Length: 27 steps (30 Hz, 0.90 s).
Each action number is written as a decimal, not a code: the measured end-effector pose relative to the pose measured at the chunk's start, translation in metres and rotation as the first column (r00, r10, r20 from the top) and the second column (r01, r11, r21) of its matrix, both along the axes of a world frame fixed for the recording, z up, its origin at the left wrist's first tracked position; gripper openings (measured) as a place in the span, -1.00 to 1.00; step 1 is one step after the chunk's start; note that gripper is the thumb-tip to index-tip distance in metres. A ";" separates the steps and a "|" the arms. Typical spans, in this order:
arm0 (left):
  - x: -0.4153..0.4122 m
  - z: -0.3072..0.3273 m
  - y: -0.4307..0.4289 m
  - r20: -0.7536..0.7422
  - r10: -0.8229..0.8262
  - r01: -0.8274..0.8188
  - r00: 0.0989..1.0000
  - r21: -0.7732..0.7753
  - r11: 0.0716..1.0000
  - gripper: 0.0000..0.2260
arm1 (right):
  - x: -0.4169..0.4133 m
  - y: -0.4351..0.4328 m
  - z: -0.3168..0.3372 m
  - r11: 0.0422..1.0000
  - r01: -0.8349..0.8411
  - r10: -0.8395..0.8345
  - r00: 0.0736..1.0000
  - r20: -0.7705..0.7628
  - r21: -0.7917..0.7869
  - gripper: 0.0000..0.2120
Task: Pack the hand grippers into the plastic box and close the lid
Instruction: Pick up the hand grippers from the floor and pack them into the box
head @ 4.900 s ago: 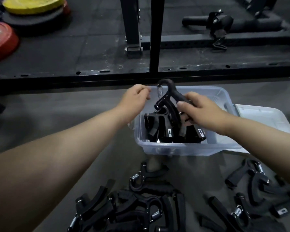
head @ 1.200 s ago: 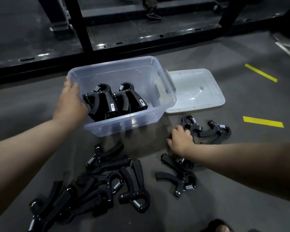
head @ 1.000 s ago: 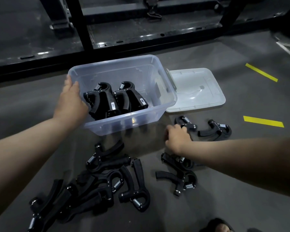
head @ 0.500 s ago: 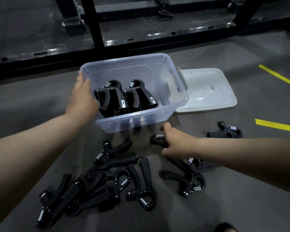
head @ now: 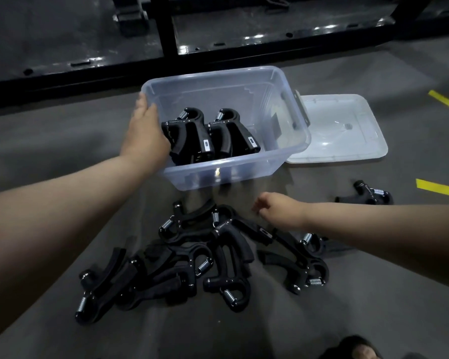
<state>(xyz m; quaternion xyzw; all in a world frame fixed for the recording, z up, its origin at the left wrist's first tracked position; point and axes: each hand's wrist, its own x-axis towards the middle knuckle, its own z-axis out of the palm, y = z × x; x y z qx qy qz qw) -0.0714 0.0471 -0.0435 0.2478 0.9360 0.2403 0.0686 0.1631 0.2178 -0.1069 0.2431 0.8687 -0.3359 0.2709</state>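
Observation:
The clear plastic box (head: pixel 218 76) stands open on the grey floor with two black hand grippers (head: pixel 187 136) upright inside, side by side at its left. Its lid (head: pixel 342 130) lies flat to the right of it. My left hand (head: pixel 145 133) rests against the box's left wall, fingers straight up to the rim. My right hand (head: pixel 278 208) hovers just in front of the box with loosely curled fingers and holds nothing. Below it lies a pile of several hand grippers (head: pixel 192 255). More grippers (head: pixel 306 265) lie partly under my right forearm.
One lone hand gripper (head: pixel 368 195) lies on the floor at the right. A black steel rack frame (head: pixel 166 35) runs along behind the box. Yellow tape marks (head: pixel 438 187) are on the floor at the right. A foot (head: pixel 355 351) shows at the bottom edge.
My right hand gripped a gripper from the right group, dragged it left to the pile in front of the box and let go. My left hand stayed on the box.

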 end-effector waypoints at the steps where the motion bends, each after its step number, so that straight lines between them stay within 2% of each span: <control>1: 0.000 0.000 0.000 -0.001 0.000 0.000 1.000 -0.002 1.000 -0.48 | 0.000 -0.005 -0.003 0.999 -0.030 0.030 0.999 0.026 0.014 -0.75; 4: 0.001 0.000 0.001 -0.006 0.005 -0.005 1.000 -0.002 1.000 -0.50 | -0.001 -0.021 -0.011 0.973 -0.203 0.189 0.974 0.126 0.109 -0.68; 7: -0.001 -0.001 0.001 -0.015 0.010 -0.010 1.000 -0.004 1.000 -0.47 | -0.001 -0.033 -0.016 0.880 -0.407 0.376 0.912 0.163 0.244 -0.55; 13: -0.002 -0.005 -0.001 0.008 0.015 -0.016 1.000 0.025 1.000 -0.37 | -0.010 -0.037 0.002 0.868 -0.425 0.408 0.905 0.118 0.258 -0.68; 17: -0.001 -0.005 -0.001 0.020 0.031 -0.032 0.999 0.030 0.999 -0.35 | -0.011 -0.029 0.048 0.707 -0.595 0.613 0.785 0.087 0.382 -0.74; 19: 0.000 -0.004 -0.001 0.031 0.031 -0.031 0.999 0.030 0.999 -0.35 | -0.013 -0.021 0.080 0.691 -0.627 0.661 0.749 0.036 0.358 -0.72; 21: 0.001 -0.002 -0.001 0.038 0.034 -0.035 0.999 0.033 0.999 -0.36 | -0.020 -0.008 0.118 0.773 -0.600 0.619 0.784 -0.041 0.208 -0.75; 23: 0.002 -0.001 -0.002 0.041 0.046 -0.047 0.998 0.033 0.998 -0.38 | -0.031 0.007 0.150 0.875 -0.480 0.470 0.873 -0.133 -0.060 -0.81; 25: 0.002 0.000 -0.001 0.041 0.045 -0.047 0.998 0.036 0.998 -0.38 | -0.044 0.023 0.171 0.907 -0.285 0.212 0.945 -0.249 -0.309 -0.87; 27: 0.002 -0.001 -0.001 0.041 0.035 -0.037 0.999 0.048 0.998 -0.36 | -0.060 0.037 0.175 0.923 -0.088 -0.048 0.939 -0.340 -0.373 -0.93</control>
